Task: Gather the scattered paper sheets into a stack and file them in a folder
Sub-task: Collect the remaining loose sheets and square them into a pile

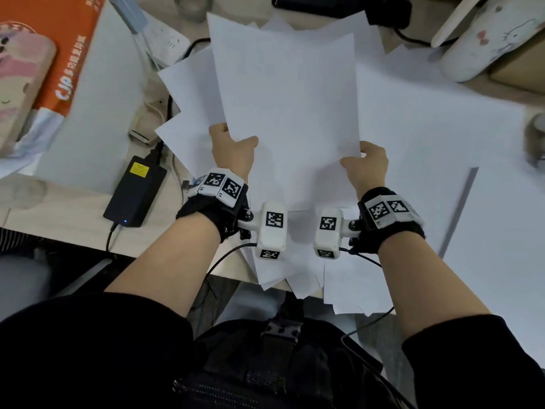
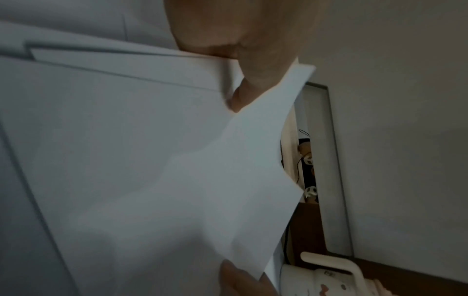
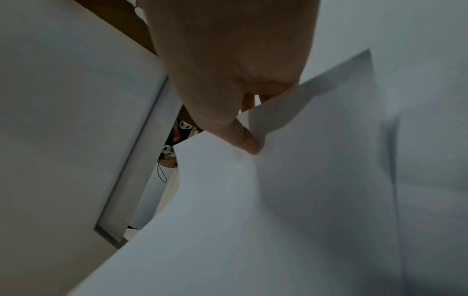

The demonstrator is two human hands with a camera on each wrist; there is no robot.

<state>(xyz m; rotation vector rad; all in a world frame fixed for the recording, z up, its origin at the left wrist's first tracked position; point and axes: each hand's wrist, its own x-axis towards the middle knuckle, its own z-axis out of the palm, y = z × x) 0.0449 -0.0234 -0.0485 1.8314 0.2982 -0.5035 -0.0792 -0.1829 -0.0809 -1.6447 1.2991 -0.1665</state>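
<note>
A loose bundle of white paper sheets (image 1: pixel 283 93) is lifted above the desk, its sheets fanned and uneven. My left hand (image 1: pixel 233 152) grips the bundle's lower left edge, thumb on top. The lower right corner is pinched by my right hand (image 1: pixel 365 163). In the left wrist view the sheets (image 2: pixel 142 160) fill the frame under my thumb. My right thumb presses the paper (image 3: pixel 253 200) in the right wrist view. More white sheets (image 1: pixel 289 270) lie on the desk below, overhanging its front edge. At right lies a large white folder (image 1: pixel 460 202) with a grey strip.
A black power brick (image 1: pixel 135 191) and cables sit left of the papers. An orange box (image 1: pixel 59 45) and a pink pouch (image 1: pixel 17 75) are at far left. A white mug (image 1: pixel 483 39) stands at back right, and a power strip (image 1: pixel 165 39) at back.
</note>
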